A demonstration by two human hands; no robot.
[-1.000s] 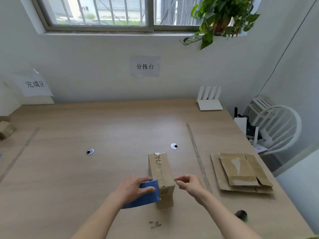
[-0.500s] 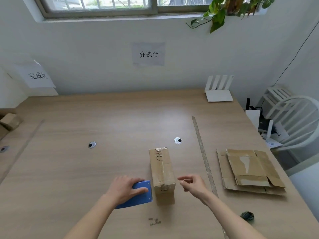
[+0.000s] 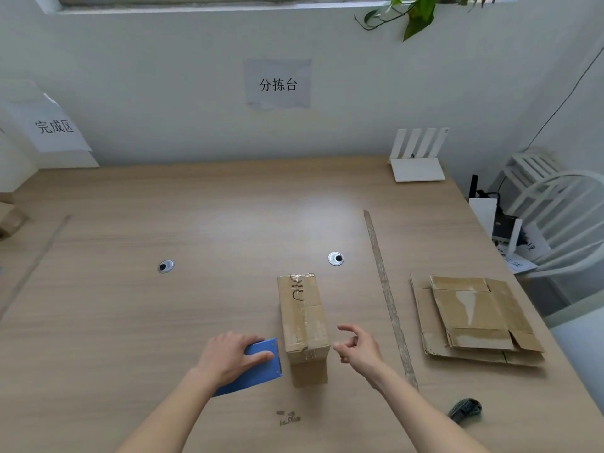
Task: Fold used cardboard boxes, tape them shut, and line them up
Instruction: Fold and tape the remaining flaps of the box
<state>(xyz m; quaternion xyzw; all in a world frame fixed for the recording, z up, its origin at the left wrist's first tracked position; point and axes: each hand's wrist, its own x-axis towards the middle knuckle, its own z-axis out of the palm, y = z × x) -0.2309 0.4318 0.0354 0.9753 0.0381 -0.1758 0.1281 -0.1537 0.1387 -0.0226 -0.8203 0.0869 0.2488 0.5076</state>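
Bare tabletop (image 3: 228,223) is seen across the upper and left parts of the frame, interrupted only by two small round grommets (image 3: 166,266). The centre is blocked by an upright cardboard box (image 3: 304,318); narrow gaps are left between it and the left hand (image 3: 228,354) on a blue tool (image 3: 258,371), and the right hand (image 3: 358,349). The right side is occupied by flattened cardboard (image 3: 474,318), beyond a tape strip (image 3: 387,295). A dark object (image 3: 465,409) lies at lower right.

Two bare forearms, sleeveless to the frame edge, ringless hands (image 3: 233,356)
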